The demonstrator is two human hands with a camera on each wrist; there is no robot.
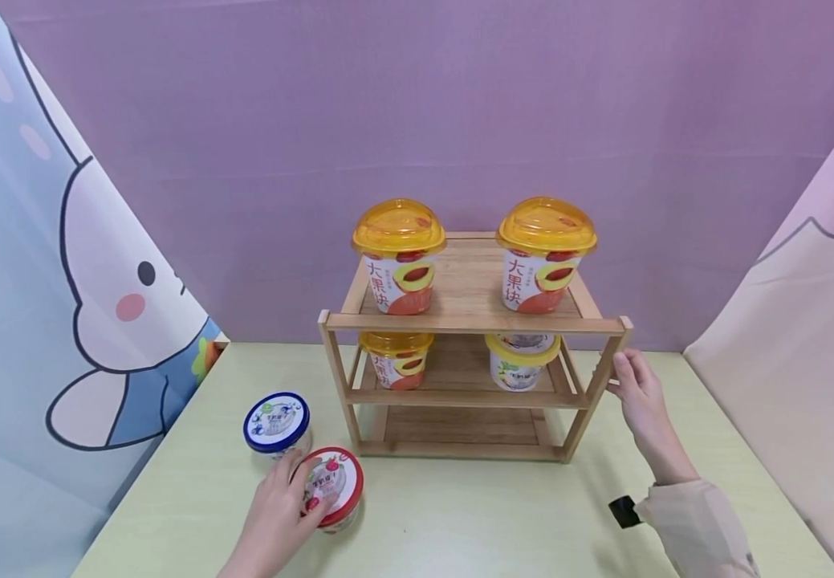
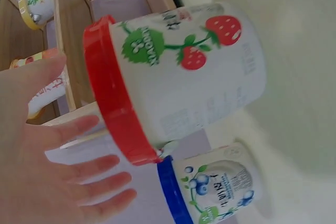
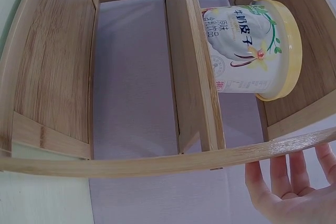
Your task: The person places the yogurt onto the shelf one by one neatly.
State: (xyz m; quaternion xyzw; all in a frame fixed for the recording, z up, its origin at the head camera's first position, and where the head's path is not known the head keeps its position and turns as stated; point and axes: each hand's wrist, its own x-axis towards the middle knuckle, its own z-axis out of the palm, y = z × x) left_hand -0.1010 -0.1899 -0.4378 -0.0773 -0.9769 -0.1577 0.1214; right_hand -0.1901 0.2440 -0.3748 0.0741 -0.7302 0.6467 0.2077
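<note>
In the head view, my left hand [image 1: 282, 502] is over a white tub with a red lid [image 1: 333, 486], fingers spread at the lid. The left wrist view shows strawberries on that tub [image 2: 184, 72], with my left fingers [image 2: 97, 169] extended beside its lid. A blue-lidded blueberry tub [image 1: 277, 425] stands just behind it on the table. On the right, my right hand [image 1: 644, 409] holds the front right post of a wooden rack [image 1: 470, 323]. From the right wrist, my fingers [image 3: 281, 174] are at that post, partly hidden behind it.
Two fruit cups with domed orange lids, one left [image 1: 400, 261] and one right [image 1: 545, 261], stand on the top shelf. The middle shelf holds another fruit cup [image 1: 398, 365] and a yellow-lidded tub [image 1: 518, 373]. The bottom shelf [image 1: 463, 425] is near table level. Curtains surround the table [image 1: 474, 522].
</note>
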